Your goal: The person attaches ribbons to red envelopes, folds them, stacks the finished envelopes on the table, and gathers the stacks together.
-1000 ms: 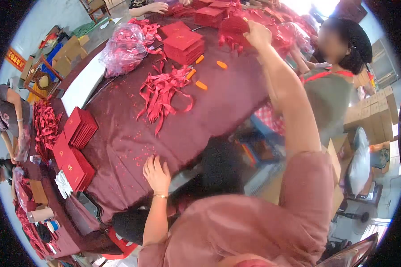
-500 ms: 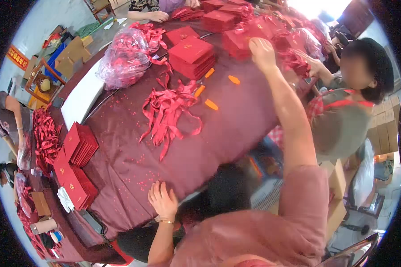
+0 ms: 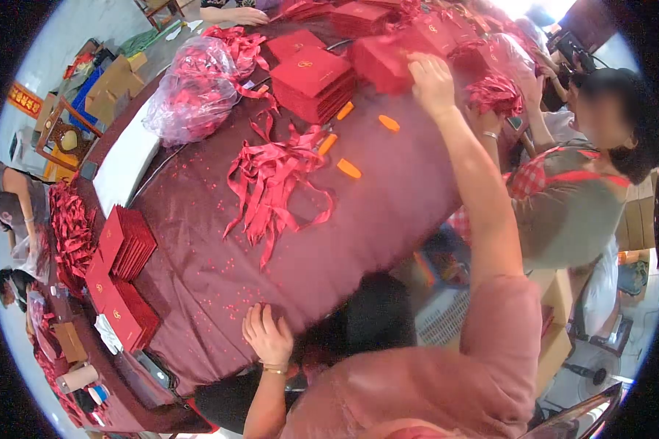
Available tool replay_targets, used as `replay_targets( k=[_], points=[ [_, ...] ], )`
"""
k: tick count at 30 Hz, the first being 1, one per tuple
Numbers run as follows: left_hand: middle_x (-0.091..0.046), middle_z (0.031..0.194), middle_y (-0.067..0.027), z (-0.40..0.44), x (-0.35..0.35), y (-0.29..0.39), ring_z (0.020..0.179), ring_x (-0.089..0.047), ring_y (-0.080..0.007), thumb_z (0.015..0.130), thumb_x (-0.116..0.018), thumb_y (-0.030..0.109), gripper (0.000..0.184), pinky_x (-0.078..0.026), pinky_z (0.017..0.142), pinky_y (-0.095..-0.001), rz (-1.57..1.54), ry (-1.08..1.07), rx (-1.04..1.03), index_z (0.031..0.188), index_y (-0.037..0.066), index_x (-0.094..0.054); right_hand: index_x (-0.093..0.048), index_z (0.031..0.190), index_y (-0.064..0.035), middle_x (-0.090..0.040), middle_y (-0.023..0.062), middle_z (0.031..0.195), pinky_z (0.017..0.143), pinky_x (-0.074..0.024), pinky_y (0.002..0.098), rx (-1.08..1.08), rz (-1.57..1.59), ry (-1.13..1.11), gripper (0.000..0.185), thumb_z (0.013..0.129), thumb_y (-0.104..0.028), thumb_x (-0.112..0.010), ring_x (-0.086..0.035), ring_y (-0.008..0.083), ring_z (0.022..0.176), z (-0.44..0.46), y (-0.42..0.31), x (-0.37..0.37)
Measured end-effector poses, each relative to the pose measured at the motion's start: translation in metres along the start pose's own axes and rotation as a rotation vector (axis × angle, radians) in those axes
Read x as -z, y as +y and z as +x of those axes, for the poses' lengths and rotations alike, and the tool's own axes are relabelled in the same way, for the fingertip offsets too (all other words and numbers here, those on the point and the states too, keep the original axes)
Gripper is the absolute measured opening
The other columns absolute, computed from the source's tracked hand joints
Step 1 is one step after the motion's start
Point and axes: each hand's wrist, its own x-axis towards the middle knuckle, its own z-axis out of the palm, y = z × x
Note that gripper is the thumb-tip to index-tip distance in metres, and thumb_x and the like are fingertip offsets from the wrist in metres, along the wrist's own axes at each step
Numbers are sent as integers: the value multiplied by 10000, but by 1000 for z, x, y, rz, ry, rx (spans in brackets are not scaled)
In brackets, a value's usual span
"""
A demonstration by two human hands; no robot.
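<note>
My left hand [image 3: 268, 334], with a bracelet at the wrist, lies fingers outstretched on the dark red tablecloth [image 3: 359, 241] near the table edge. My right hand [image 3: 432, 82] reaches far across the table, its fingers closed at the edge of blurred red cards [image 3: 382, 64]. How many cards it grips cannot be made out. Left of them stands a stack of red cards [image 3: 313, 82] with a gold emblem. Loose red ribbons [image 3: 278, 183] lie in a tangle mid-table. Around them are several orange cutters [image 3: 348, 168], possibly thread snips or small knives.
A clear plastic bag of red ribbon [image 3: 192, 95] sits at the back left beside a white strip [image 3: 127, 164]. More red card stacks [image 3: 128, 311] stand at the left. A co-worker [image 3: 571, 197] at the right handles a red ribbon bundle [image 3: 495, 95]. Small red scraps dot the cloth.
The red cards at my right hand have shifted slightly left and my view has tilted a little. The co-worker now holds up a ribbon bundle. My left hand stays on the cloth.
</note>
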Motion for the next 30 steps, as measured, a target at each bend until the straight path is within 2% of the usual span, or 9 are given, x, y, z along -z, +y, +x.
replay_targets(
  k=[6, 8, 10, 13, 15, 18, 23, 28, 30],
  points=[
    [-501, 1257, -177, -1, -1, 1, 1176, -450, -375, 810, -578, 178, 391, -321, 1015, -488, 2, 0, 3, 1161, 10, -542, -550, 941, -47, -610, 97, 1081, 887, -451, 393, -65, -82, 47, 301, 645, -27, -605, -576, 268, 1011, 19, 32, -28],
    [-501, 1257, -177, 2, -1, 2, 1174, -451, -376, 807, -581, 173, 392, -321, 1016, -488, 6, -6, 10, 1161, 10, -543, -548, 913, -57, -601, 101, 1067, 913, -439, 386, -73, -90, -83, 166, 750, -60, -515, -573, 260, 1017, -8, 40, -56],
    [-500, 1258, -175, 2, 1, 3, 1174, -452, -376, 802, -585, 169, 394, -322, 1015, -489, 19, -20, 13, 1161, 11, -545, -525, 1007, -46, -588, 121, 1055, 820, -496, 374, -221, 16, -706, 188, 842, -111, -464, -589, 277, 1005, -49, 27, -74],
    [-501, 1258, -175, 0, -3, 0, 1176, -452, -374, 803, -584, 177, 395, -327, 1012, -492, 21, -11, 17, 1160, 10, -547, -522, 1038, -46, -570, 126, 1104, 806, -511, 365, -174, -24, -474, 217, 835, -109, -478, -576, 273, 1045, -79, 19, -94],
    [-502, 1256, -175, -2, -2, 0, 1176, -452, -373, 805, -583, 182, 394, -330, 1009, -492, 26, -32, 10, 1158, 10, -549, -522, 1053, -47, -545, 121, 1169, 863, -494, 368, -141, -75, -743, 244, 815, -100, -522, -533, 261, 1128, -70, 20, -79],
    [-504, 1254, -175, 0, -6, 0, 1175, -454, -373, 810, -580, 192, 392, -334, 1006, -491, 28, -8, 4, 1157, 10, -550, -523, 1064, -48, -524, 117, 1211, 906, -469, 384, -76, -101, -797, 290, 785, -106, -580, -489, 251, 1186, -65, 22, -70],
    [-507, 1254, -170, -2, -3, 1, 1173, -455, -372, 821, -575, 203, 383, -334, 1005, -490, 11, 27, 2, 1154, 17, -551, -530, 1080, -65, -524, 116, 1207, 891, -454, 425, -241, -201, -743, 311, 779, -118, -588, -509, 260, 1140, -55, 1, -53],
    [-509, 1245, -163, -5, -1, 1, 1172, -456, -367, 823, -578, 205, 391, -339, 1003, -484, 18, 58, -13, 1170, 28, -542, -525, 1105, -37, -542, 163, 1117, 833, -467, 446, -558, 89, -192, 402, 718, -57, -630, -540, 347, 1008, -69, -66, 5],
    [-512, 1239, -158, -5, 2, 3, 1170, -459, -359, 824, -580, 202, 390, -343, 1000, -479, 6, 62, -10, 1171, 29, -542, -539, 1017, -28, -557, 189, 1023, 807, -466, 431, -646, 230, -112, 281, 745, -38, -608, -540, 366, 947, -94, -115, 49]
  ],
)
